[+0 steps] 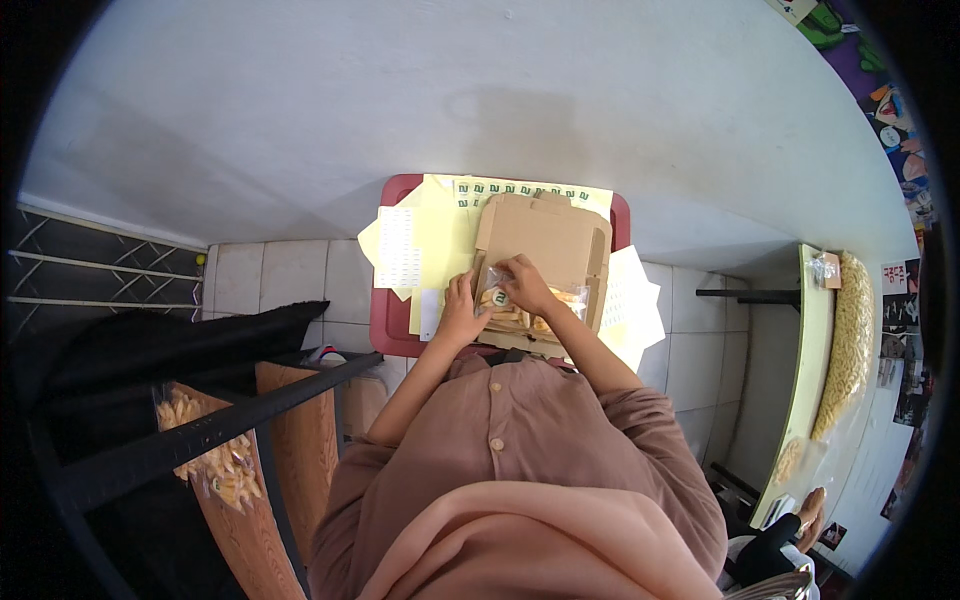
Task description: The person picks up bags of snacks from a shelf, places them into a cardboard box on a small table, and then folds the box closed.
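An open brown cardboard box [546,232] lies before me, its lid folded back toward the wall. In its lower part sit clear plastic packets of pale stick-shaped snacks; the left packet [496,298] bears a round green-and-white sticker, and another packet [574,297] is beside it, partly covered by my right forearm. My right hand [527,285] reaches over the box with bent fingers on the upper end of the left packet. My left hand [457,313] is at the box's left wall, fingers along the outside and thumb over the edge near that packet.
Under the box, a red table [388,324] carries yellow and white sticker sheets [446,232]. A black-framed shelf [217,442] at left holds a snack bag [232,472]. On the right shelf [796,360] lies a long snack bag [844,345]; another person's foot [810,517] shows below.
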{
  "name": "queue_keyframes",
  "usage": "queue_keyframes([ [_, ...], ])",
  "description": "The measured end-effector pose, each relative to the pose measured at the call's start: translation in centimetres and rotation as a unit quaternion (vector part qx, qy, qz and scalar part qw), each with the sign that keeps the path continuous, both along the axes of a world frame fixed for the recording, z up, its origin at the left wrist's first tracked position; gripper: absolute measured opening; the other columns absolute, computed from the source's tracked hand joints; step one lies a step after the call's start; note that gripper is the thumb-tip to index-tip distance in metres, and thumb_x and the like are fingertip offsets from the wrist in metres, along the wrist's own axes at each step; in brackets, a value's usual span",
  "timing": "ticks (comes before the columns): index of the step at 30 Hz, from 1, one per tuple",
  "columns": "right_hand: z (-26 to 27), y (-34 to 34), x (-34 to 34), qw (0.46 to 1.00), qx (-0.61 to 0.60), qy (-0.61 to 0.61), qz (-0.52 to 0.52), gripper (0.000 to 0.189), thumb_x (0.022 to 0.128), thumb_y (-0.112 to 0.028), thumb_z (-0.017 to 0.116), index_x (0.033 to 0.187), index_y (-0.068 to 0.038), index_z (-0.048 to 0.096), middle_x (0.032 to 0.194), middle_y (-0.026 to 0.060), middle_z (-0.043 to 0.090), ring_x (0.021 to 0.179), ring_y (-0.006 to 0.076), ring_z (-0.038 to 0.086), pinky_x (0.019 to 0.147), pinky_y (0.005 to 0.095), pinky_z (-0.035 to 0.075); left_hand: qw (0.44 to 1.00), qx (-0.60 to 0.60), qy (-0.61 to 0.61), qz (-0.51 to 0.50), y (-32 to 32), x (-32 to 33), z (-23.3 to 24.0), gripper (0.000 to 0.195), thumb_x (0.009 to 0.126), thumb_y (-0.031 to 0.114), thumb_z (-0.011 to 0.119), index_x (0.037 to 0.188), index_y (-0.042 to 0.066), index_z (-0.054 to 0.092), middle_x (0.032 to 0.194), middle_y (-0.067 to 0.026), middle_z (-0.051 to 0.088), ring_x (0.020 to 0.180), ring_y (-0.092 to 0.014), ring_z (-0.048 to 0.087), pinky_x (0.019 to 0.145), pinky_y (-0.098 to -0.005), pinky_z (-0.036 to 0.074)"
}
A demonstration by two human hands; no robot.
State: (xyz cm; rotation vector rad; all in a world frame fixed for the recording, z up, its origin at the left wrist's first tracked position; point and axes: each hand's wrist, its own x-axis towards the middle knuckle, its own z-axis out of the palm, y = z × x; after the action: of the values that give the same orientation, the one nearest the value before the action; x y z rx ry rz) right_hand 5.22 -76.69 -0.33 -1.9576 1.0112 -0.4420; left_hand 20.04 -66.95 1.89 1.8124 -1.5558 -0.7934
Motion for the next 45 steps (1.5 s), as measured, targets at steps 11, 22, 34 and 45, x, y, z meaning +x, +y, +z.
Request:
queue_keyframes([
  [11, 4.6, 5.4, -8.5, 0.956, -0.165, 0.144, -0.194, 0.043, 0.068, -0.019, 0.069, 0.107, -0.006, 0.055, 0.108, 0.0161, 0.046, 0.098, 0.0321, 0.047, 0.085, 0.0391, 0.041, 0.953, -0.082, -0.173, -0.233, -1.8, -2.8, -0.2, 0.057, 0.078, 0.022, 0.060, 0.130, 0.017, 0.038, 0.133, -0.0129, 0.029, 0.126, -0.033, 0.025, 0.102, -0.0482, 0.022],
  [22, 4.5, 7.2, -8.6, 0.945, -0.180, 0.136, -0.235, 0.043, 0.067, -0.016, 0.067, 0.107, -0.006, 0.056, 0.111, 0.0188, 0.047, 0.102, 0.0347, 0.046, 0.084, 0.0406, 0.041, 0.954, -0.073, -0.178, -0.230, -1.3, -3.2, 1.1, 0.058, 0.077, 0.021, 0.060, 0.129, 0.013, 0.037, 0.130, -0.0151, 0.032, 0.122, -0.033, 0.027, 0.101, -0.0482, 0.023],
  [34, -1.5, 3.7, -13.2, 0.913, -0.021, -0.001, -0.408, 0.024, 0.078, -0.014, 0.060, 0.096, 0.002, 0.061, 0.084, 0.0184, 0.061, 0.075, 0.0277, 0.060, 0.070, 0.0344, 0.047, 0.997, -0.007, 0.069, 0.025, -3.9, 1.0, -2.2, 0.027, 0.089, 0.022, 0.046, 0.100, -0.001, 0.056, 0.093, -0.0176, 0.058, 0.089, -0.028, 0.055, 0.079, -0.0357, 0.043],
  [45, -2.2, 3.4, -12.8, 0.900, 0.168, 0.001, -0.402, 0.027, 0.079, -0.024, 0.062, 0.087, 0.001, 0.065, 0.080, 0.0185, 0.064, 0.071, 0.0236, 0.063, 0.065, 0.0316, 0.048, 0.989, 0.086, 0.092, 0.076, -2.8, 1.2, -3.4, 0.023, 0.078, 0.022, 0.062, 0.080, -0.001, 0.062, 0.078, -0.0121, 0.062, 0.072, -0.020, 0.059, 0.067, -0.0305, 0.046],
])
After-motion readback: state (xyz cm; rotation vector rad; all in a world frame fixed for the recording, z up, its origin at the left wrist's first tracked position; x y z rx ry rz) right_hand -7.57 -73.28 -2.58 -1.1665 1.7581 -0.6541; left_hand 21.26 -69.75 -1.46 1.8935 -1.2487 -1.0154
